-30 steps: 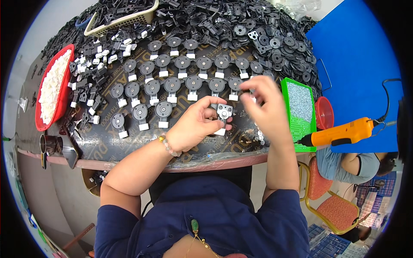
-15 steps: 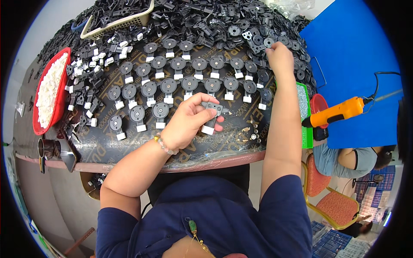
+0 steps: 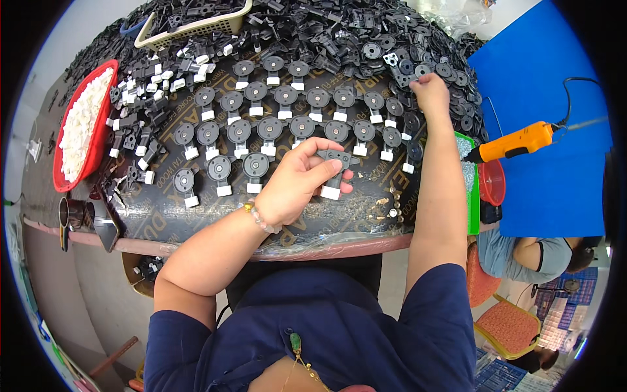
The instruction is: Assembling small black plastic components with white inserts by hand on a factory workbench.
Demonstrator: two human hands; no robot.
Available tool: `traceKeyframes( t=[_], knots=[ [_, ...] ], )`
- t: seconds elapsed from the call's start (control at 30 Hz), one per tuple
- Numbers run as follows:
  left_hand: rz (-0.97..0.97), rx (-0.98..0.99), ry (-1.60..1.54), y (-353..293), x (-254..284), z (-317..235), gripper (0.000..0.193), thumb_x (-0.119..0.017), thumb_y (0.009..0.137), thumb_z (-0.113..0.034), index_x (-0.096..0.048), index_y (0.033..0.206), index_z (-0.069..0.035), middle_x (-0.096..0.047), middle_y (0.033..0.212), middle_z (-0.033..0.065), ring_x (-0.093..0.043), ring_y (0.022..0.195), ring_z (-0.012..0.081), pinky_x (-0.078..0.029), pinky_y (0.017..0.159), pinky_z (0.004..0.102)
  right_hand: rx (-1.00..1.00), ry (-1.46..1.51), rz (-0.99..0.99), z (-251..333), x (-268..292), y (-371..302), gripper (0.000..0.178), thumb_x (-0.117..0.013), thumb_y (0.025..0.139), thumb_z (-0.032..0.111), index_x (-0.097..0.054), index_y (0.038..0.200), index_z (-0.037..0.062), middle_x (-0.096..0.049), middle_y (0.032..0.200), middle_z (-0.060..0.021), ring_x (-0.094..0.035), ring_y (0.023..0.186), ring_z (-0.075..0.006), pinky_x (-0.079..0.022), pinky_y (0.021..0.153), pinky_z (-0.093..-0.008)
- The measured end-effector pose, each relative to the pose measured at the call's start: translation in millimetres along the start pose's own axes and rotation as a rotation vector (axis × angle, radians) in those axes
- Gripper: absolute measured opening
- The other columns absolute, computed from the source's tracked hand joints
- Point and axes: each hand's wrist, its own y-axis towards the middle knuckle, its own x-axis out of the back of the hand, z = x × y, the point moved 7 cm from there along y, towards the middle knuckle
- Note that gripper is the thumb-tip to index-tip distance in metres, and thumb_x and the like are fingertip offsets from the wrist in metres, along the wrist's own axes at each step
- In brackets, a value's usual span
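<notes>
Near the table's front, my left hand [image 3: 294,179] pinches a black plastic bracket [image 3: 336,175] with a white end piece, its flat plate facing up. My right hand [image 3: 431,96] reaches to the far right, at the edge of a heap of black discs [image 3: 462,98]. Its thumb and fingertips are pressed together; whatever lies between them is too small or hidden to make out. Between and beyond my hands stand several rows of assembled black disc pieces [image 3: 286,96] with white ends, laid out on the dark tabletop [image 3: 287,225].
A red basin of white pieces [image 3: 83,130] stands at the left. Loose black parts pile along the back around a beige basket [image 3: 196,29]. Right of my forearm are a green tray [image 3: 473,212], a red bowl [image 3: 494,183] and an orange electric screwdriver [image 3: 519,142]. Another person [image 3: 522,251] sits beyond.
The view has shifted slightly, so the table sits a little further right in it. My left hand still holds the bracket, and my right hand stays at the disc heap, its fingers pinched.
</notes>
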Motion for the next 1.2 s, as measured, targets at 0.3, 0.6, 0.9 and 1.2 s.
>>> traceKeyframes(
  t=[0.3, 0.6, 0.9, 1.2],
  knots=[
    [-0.047, -0.055, -0.052, 1, 9, -2, 0.031, -0.055, 0.104, -0.013, -0.051, 0.133, -0.004, -0.068, 0.117, 0.0215, -0.072, 0.1, 0.0296, -0.06, 0.087, 0.0413, -0.13, 0.665, 0.149, 37, 49, -46, 0.028, -0.07, 0.084, 0.004, -0.071, 0.111, -0.0015, -0.073, 0.091, -0.0054, -0.065, 0.072, -0.011, -0.052, 0.066, -0.0259],
    [-0.122, -0.146, -0.176, 3, 18, -13, 0.034, -0.046, 0.107, -0.015, -0.046, 0.139, -0.002, -0.063, 0.127, 0.0236, -0.069, 0.11, 0.033, -0.058, 0.093, 0.0433, 0.18, 0.457, 0.599, 94, 77, -206, 0.02, -0.07, 0.084, -0.001, -0.072, 0.103, 0.0036, -0.068, 0.079, 0.0003, -0.06, 0.069, -0.0045, -0.047, 0.061, -0.0224],
    [-0.103, -0.143, -0.187, 4, 15, -13, 0.031, -0.05, 0.107, -0.015, -0.048, 0.135, -0.004, -0.065, 0.122, 0.0184, -0.069, 0.107, 0.0306, -0.058, 0.091, 0.0415, 0.114, 0.565, 0.65, 86, 55, -247, 0.027, -0.075, 0.079, -0.002, -0.07, 0.105, 0.0004, -0.07, 0.093, -0.0109, -0.068, 0.069, -0.021, -0.054, 0.065, -0.0327],
    [-0.088, -0.182, -0.17, 4, 16, -15, 0.032, -0.051, 0.107, -0.017, -0.048, 0.136, -0.004, -0.065, 0.122, 0.018, -0.07, 0.106, 0.0299, -0.058, 0.09, 0.0413, 0.729, 0.302, 0.697, 104, 57, -264, 0.053, -0.077, 0.073, -0.004, -0.067, 0.124, 0.0087, -0.059, 0.127, -0.0104, -0.061, 0.109, -0.0322, -0.053, 0.09, -0.0363]
  ],
)
